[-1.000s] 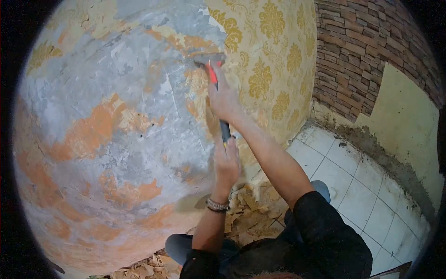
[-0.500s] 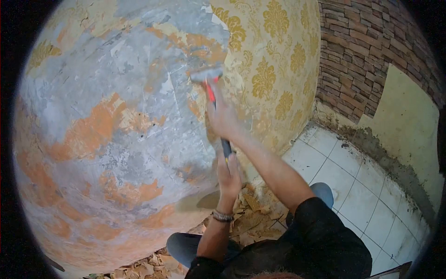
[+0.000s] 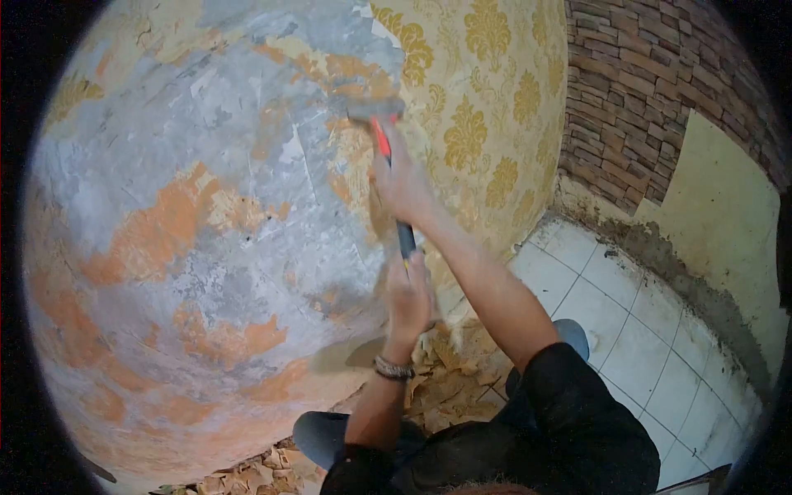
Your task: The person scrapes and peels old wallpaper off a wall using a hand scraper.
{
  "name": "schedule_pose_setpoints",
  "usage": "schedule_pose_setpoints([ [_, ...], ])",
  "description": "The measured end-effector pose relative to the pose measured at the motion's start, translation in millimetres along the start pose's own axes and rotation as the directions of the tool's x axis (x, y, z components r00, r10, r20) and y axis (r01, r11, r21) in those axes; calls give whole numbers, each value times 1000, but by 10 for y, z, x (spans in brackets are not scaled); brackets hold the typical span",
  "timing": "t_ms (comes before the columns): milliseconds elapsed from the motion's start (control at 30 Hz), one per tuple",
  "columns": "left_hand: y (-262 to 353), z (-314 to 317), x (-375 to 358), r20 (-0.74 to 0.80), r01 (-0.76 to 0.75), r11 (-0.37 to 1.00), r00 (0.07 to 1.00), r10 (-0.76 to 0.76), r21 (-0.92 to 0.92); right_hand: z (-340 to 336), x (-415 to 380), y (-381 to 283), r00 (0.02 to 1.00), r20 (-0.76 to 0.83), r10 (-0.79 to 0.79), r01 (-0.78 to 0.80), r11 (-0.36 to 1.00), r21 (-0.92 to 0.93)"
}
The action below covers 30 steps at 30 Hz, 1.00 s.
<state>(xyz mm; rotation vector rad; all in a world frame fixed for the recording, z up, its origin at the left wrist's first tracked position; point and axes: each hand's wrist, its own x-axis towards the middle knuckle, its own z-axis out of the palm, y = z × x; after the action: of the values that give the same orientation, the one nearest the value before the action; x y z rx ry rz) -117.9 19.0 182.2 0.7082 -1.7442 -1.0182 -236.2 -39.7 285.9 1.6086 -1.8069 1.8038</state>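
A long-handled scraper (image 3: 382,136) with a wide grey head and a red and black handle rests its head against the wall (image 3: 272,165), near the edge of the yellow patterned wallpaper (image 3: 466,132). Closed round the upper handle is my right hand (image 3: 402,188). Lower down, my left hand (image 3: 409,297), with a bracelet at the wrist, grips the handle's end. Both hands are slightly blurred. Left of the scraper the wall shows bare grey plaster and orange patches.
Torn wallpaper scraps (image 3: 450,384) lie on the floor at the wall's foot. White floor tiles (image 3: 598,318) spread to the right, below a brick-patterned wall (image 3: 627,91). My knees show on both sides below.
The scraper head has moved slightly up and right along the wall. Both hands have shifted a little with the handle.
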Motion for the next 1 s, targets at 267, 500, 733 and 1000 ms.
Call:
schedule_pose_setpoints([
  [267, -60, -93, -5, 78, 15, 1000, 997, -17, 19, 4, -116, -18, 993, -31, 114, -110, 988, 111],
  [500, -210, -60, -90, 69, 126, 992, 990, -124, -24, 43, -293, -28, 998, -10, 54, -53, 996, 76],
  [733, -52, -133, -267, 111, 266, 953, 961, -252, -144, 159, -412, 61, 995, 72, 68, -78, 986, 145],
  [1000, -225, -36, -211, 68, 168, 986, 983, -168, 5, 54, -360, -30, 968, 157, 194, -219, 963, 158],
])
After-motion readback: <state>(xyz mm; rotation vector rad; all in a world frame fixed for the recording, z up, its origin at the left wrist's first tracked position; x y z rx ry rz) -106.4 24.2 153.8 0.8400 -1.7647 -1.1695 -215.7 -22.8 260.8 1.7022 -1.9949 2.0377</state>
